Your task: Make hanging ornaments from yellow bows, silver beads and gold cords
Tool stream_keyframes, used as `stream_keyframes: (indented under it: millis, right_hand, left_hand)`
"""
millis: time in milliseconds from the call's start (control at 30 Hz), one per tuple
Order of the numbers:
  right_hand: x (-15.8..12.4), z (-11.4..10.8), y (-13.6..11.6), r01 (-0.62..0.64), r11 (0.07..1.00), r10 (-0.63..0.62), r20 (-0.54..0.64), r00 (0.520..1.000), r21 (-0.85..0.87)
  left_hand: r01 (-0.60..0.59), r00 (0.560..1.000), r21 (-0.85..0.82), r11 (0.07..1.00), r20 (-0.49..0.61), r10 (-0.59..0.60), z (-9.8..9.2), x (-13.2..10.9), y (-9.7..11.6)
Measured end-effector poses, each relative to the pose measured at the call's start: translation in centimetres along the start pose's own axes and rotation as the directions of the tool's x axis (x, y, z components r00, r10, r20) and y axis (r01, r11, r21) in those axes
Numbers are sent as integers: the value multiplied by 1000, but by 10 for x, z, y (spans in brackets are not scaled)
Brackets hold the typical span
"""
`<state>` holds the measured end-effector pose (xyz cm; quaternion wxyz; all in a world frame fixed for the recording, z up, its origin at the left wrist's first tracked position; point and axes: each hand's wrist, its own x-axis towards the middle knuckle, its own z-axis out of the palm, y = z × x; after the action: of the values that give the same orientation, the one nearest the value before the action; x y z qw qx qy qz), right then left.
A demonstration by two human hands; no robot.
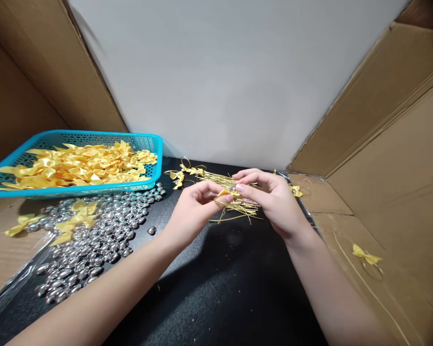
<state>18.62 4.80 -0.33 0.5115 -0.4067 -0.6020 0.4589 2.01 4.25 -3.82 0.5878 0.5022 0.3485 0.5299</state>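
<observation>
Between my two hands is a small yellow ribbon bow, partly covered by my fingers. My left hand pinches its left side with thumb and fingertips, where a loop of gold cord shows. From the other side, my right hand closes thumb and fingers on the bow's right part. A bundle of gold cords lies on the black tabletop just under and behind my fingers. Several bows with cord loops lie left of that bundle.
A blue basket full of yellow bows stands at the left. Many shiny silver beads spread before it, with loose bows on top. Cardboard walls flank both sides; a looped bow lies at the right.
</observation>
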Motion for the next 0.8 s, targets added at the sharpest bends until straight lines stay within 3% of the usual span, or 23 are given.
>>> stream_keyframes:
  millis: [300,667,800]
  right_hand:
    - [1,1,2,-33,999,32,32,999,38]
    - [1,2,8,-32,998,33,26,999,-45]
    - [0,6,13,39,995,-49,-119,992,-90]
  left_hand:
    - [32,999,-23,999,4,-32,0,0,1]
    - [71,997,40,997,-12,-71,1,2,5]
    - [100,988,-32,994,-112,-103,-2,5,6]
